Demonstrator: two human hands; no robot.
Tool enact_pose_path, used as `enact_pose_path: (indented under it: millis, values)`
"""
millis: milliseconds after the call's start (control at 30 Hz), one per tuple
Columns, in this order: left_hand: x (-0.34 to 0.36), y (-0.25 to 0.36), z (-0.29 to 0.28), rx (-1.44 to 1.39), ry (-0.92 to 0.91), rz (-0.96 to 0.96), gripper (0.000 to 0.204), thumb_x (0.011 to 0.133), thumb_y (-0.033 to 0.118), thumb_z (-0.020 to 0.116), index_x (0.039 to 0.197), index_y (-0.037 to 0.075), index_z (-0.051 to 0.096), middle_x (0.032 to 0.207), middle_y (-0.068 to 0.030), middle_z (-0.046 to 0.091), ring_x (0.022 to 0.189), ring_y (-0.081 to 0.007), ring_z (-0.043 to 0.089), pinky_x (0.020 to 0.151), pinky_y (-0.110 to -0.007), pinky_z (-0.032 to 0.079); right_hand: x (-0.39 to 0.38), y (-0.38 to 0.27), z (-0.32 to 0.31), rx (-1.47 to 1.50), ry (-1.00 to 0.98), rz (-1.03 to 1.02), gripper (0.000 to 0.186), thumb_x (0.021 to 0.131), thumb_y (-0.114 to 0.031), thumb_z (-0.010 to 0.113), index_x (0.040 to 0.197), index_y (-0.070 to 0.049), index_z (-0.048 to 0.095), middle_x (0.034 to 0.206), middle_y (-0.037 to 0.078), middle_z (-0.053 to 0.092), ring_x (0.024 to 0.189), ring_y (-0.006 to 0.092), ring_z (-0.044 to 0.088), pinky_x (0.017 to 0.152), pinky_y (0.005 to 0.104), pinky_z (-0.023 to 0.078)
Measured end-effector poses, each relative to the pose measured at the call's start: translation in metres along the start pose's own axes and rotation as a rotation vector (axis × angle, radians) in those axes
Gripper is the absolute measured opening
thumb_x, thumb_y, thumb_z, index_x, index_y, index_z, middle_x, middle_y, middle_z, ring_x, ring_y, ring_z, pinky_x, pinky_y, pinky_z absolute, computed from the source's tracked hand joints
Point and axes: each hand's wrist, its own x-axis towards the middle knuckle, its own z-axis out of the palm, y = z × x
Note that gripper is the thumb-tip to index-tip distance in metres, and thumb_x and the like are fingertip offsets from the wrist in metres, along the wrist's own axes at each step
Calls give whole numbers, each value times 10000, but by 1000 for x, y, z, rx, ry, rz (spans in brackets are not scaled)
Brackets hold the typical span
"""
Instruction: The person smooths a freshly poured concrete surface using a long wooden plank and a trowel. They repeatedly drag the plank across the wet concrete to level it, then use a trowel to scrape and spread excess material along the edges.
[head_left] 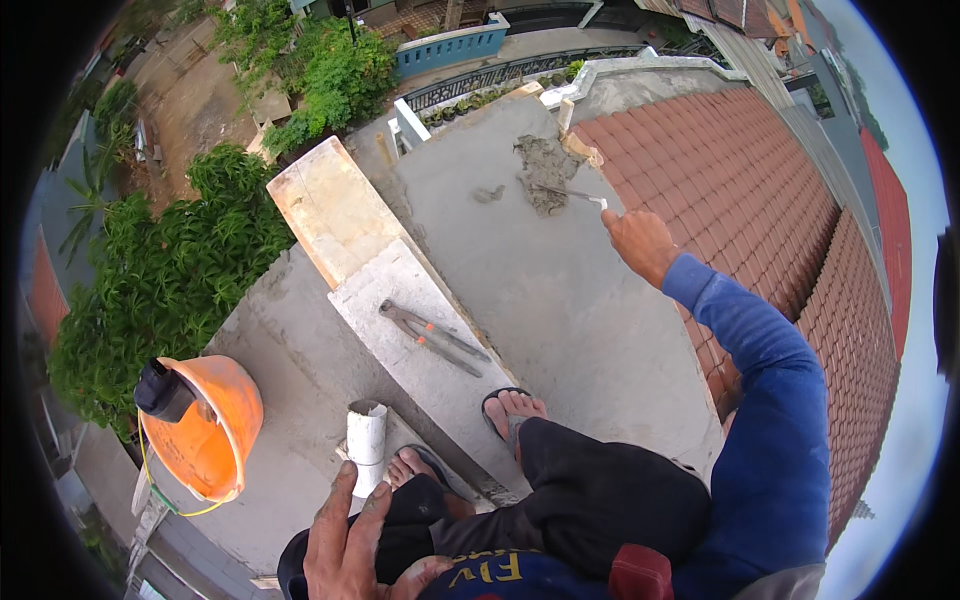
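Fingers of the right hand (640,242) close around a trowel's (570,192) white handle, its thin blade touching the wet mortar heap (545,170) on the concrete roof slab (560,300). Light and stiff, it is best held by that handle. The left hand (345,545) rests open on the knee.

Pincers (435,338) lie on block (420,350) before my feet. Pipe stub (366,440) stands left of block, helmet (205,425) further left. My right hand (640,243) reaches ahead, trowel (570,192) on mortar pile (545,170) beyond. Tiled roof (760,190) at right.
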Motion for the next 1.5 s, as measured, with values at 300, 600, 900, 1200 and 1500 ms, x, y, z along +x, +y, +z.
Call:
enact_pose_path:
  millis: [300,600,900,1200,1500]
  values:
    - [4,-2,4,7,-22,3,829,774,336,883,1454,28,522,1485,-295,504,1302,-466,566,1006,-473,543,88,21,-29,-189,174,-5,82,939,-93,606,973,-104,680,795,93,726,784,253,753,634,363,590]
    - [2,0,1,-3,-9,10,811,785,340,873,1451,29,529,1485,-299,503,1299,-477,564,1003,-481,537,0,7,-30,-102,35,0,23,930,-77,606,950,-84,614,808,65,705,786,235,743,605,379,559]
    - [6,3,3,9,-49,4,800,776,320,878,1442,33,540,1478,-297,508,1285,-473,572,992,-481,542,71,-34,-39,-364,65,-99,93,904,-112,648,988,-75,639,824,42,655,741,189,702,518,336,522]
    - [-1,-1,3,-5,-30,-1,853,765,321,889,1474,35,510,1492,-298,497,1301,-468,566,998,-476,544,39,22,-39,-81,115,27,168,898,-163,665,1019,-46,661,799,101,705,752,301,740,571,391,588]
    - [3,-2,1,10,-29,-7,845,784,326,876,1479,29,498,1507,-293,484,1310,-468,559,1008,-477,539,36,9,28,229,10,130,280,991,-268,598,1157,-43,591,835,198,724,813,397,729,724,514,591]
